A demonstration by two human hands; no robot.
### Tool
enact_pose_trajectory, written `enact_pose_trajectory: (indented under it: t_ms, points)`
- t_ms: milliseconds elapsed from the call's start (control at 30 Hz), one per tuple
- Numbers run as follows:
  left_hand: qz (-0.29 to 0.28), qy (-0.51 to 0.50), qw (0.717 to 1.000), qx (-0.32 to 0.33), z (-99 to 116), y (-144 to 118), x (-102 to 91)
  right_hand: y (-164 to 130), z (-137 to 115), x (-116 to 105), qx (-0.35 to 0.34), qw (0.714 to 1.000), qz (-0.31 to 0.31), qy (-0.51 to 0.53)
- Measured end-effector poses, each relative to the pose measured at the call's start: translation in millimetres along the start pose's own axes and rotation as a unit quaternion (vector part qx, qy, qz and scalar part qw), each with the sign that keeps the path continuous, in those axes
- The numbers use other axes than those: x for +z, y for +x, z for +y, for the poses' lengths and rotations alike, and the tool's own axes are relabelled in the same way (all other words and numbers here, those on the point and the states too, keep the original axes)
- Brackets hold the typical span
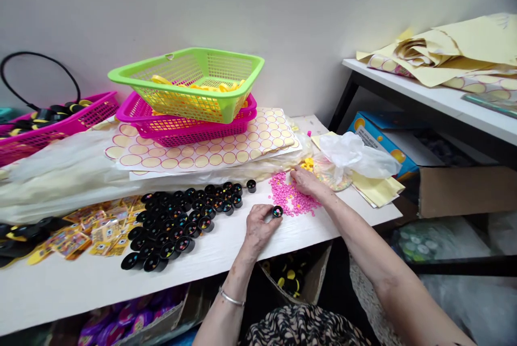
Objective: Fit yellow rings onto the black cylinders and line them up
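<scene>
Your left hand rests on the white table, its grip pinched with thumb and fingertips around a small round black plastic cup with coloured beads inside, which sits on the table at the tips of those fingers. Your right hand lies just beyond and to the right of that cup, fingers curled down onto the far edge of a scattered heap of small pink plastic beads; whether this grip is pinching a bead cannot be told, since the fingertips are hidden against the heap. The pink beads lie between the two hands, touching the right fingers and just beside the held cup. Just past the right hand is a little cluster of yellow beads, and next to it a crumpled clear plastic bag. To the left of the left grip stands a dense group of matching black bead-filled cups, near but apart from the held one. Farther left lie yellow printed cards. Beyond the cups, well apart from both hands, sheets of round cream stickers carry a pink plastic mesh basket with a lime-green plastic mesh basket stacked in it.
</scene>
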State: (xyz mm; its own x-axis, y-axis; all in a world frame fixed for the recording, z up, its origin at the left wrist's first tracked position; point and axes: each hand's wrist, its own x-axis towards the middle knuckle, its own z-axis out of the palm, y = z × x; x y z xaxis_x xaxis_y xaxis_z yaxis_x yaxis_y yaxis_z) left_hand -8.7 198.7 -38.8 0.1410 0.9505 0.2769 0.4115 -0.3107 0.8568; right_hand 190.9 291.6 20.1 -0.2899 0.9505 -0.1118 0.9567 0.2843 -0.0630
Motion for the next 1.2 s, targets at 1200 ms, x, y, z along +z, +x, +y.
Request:
enact_pose_trajectory:
  t_ms: [1200]
  points:
    - [-0.014, 0.010, 1.000, 0.007, -1.1, 1.4, 0.6, -20.1, 4.9, -14.8, -0.016, 1.000, 0.026, 0.004]
